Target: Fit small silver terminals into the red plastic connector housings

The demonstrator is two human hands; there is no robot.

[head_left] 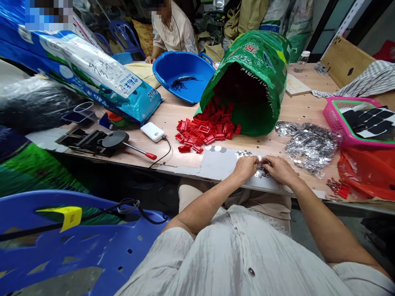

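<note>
My left hand [246, 167] and my right hand [281, 169] meet over a grey sheet [216, 164] at the table's near edge. Fingers of both are pinched together, almost touching; whatever lies between them is too small to make out. Small shiny metal pieces [262, 172] are scattered just under the fingertips, and more metal pieces [243, 153] lie behind my left hand. To the left, red plastic parts [210, 127] spill in a heap from the mouth of a green sack [247, 49]. A bag of metal pieces [313, 146] rests right of my right hand.
A lever tool [115, 139] and a white power bank [153, 132] with a cable occupy the left side. Farther back are a blue basin [185, 94] and a seated person [175, 28]. A pink basket [331, 117] and red bag [367, 172] stand right.
</note>
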